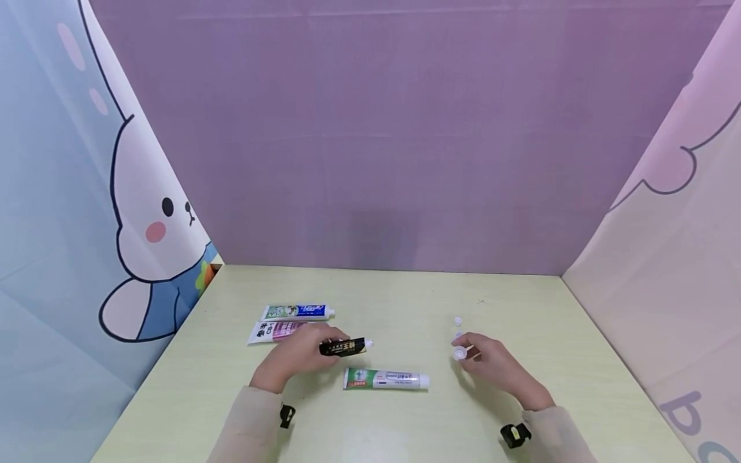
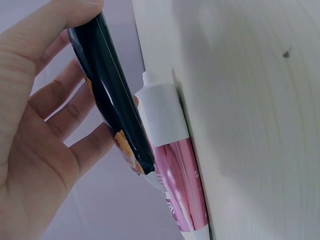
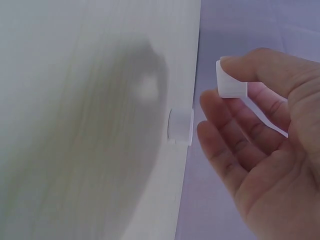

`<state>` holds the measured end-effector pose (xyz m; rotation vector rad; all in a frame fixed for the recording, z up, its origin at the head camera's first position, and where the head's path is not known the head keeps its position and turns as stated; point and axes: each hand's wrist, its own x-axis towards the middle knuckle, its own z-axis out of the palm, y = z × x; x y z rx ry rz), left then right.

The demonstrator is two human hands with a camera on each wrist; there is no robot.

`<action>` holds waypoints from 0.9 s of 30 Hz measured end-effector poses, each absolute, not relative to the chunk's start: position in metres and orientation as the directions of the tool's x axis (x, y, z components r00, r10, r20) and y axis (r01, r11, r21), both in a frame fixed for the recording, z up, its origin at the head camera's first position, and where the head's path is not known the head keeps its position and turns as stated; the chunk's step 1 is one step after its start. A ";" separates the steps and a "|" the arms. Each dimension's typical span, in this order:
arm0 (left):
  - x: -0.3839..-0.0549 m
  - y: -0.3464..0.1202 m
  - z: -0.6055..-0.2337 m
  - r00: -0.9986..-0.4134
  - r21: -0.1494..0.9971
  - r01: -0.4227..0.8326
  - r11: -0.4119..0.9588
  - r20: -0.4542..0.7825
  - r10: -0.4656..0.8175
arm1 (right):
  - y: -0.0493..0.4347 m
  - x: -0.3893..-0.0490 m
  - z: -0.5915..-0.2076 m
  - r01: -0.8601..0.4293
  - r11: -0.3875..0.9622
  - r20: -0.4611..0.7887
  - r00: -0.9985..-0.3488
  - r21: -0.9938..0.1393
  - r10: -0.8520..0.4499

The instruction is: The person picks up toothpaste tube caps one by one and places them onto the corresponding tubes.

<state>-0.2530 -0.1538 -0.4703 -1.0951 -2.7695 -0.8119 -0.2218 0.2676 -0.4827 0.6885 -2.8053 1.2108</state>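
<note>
My left hand (image 1: 298, 354) pinches a black toothpaste tube (image 1: 343, 348) between thumb and fingers, raised off the table, its pale nozzle end bare and pointing right. Just behind that hand lies a pink-and-white tube (image 1: 278, 330), partly covered by it; the left wrist view shows its uncapped nozzle end (image 2: 157, 92). In my right hand (image 1: 492, 365), thumb and fingers pinch a white screw cap (image 3: 232, 82) above the table. Another white cap (image 3: 180, 126) stands on the table near those fingertips. In front, between the hands, lies a green-and-white tube (image 1: 384, 379) with its white cap on.
A blue-and-green tube (image 1: 296, 313), its nozzle bare, lies at the left behind the pink one. A small white cap (image 1: 458, 321) sits beyond my right hand. Purple cloth (image 1: 393, 141) closes off the table's (image 1: 393, 431) back, with printed curtains on both sides.
</note>
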 end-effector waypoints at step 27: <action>-0.257 -0.123 -0.470 -0.734 0.451 0.649 0.613 0.160 0.660 | 0.219 -0.225 -0.478 -0.430 0.557 0.183 -0.877 -0.710 -0.444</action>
